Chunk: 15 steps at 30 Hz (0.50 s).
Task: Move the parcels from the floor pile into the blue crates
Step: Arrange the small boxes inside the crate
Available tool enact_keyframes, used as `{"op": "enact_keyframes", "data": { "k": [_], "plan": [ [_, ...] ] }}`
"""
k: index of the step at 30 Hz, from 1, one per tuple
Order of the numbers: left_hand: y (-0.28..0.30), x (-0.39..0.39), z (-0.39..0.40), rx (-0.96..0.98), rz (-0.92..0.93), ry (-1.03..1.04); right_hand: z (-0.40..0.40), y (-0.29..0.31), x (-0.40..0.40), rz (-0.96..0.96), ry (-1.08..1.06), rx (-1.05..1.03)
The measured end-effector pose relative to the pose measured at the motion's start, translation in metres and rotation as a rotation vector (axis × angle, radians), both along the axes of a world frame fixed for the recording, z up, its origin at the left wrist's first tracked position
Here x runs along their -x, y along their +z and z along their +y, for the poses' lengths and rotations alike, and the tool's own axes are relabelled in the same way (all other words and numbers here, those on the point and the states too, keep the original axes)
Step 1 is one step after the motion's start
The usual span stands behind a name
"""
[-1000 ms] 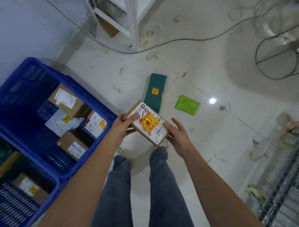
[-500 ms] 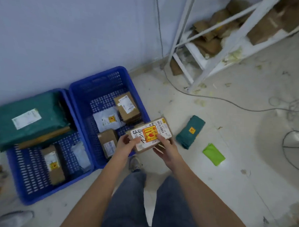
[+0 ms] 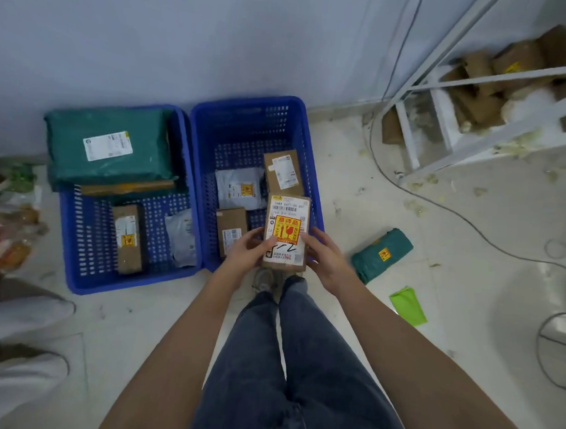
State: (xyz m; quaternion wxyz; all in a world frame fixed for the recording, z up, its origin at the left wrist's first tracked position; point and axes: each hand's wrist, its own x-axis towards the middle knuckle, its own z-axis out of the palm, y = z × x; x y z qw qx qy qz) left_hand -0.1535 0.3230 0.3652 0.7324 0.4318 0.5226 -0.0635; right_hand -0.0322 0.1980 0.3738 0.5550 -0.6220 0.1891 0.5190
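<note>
i see both hands, left (image 3: pixel 246 250) and right (image 3: pixel 325 260), gripping one box (image 3: pixel 286 234) over the right crate (image 3: pixel 307 144), two crates, three parcels inside it

I am counting two blue crates, the left crate (image 3: pixel 78 272) and the right crate (image 3: pixel 247 107). I am seeing four parcels lying in the left one: a big green bag (image 3: pixel 108 146), a flat brown one (image 3: pixel 127 187), a brown box (image 3: pixel 128 238) and a grey bag (image 3: pixel 180 237). Three are lying in the right one: two brown boxes (image 3: pixel 282 172) (image 3: pixel 230 231) and a grey bag (image 3: pixel 240 188). One box (image 3: pixel 286 229) is sitting between two hands (image 3: pixel 246 253) (image 3: pixel 325 260). Two packets are lying on the floor, dark green (image 3: pixel 382 254) and bright green (image 3: pixel 408 305).
</note>
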Motion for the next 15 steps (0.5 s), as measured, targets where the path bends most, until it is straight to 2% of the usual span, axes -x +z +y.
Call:
{"op": "enact_keyframes", "data": {
  "k": [7, 15],
  "plan": [
    [-0.025, -0.016, -0.017, 0.104, 0.08, 0.229, 0.005, -0.02, -0.016, -0.013, 0.31, 0.155],
    [-0.104, -0.064, -0.009, 0.165, 0.223, 0.253, 0.022, -0.099, -0.052, -0.1, 0.505, 0.282]
  ]
}}
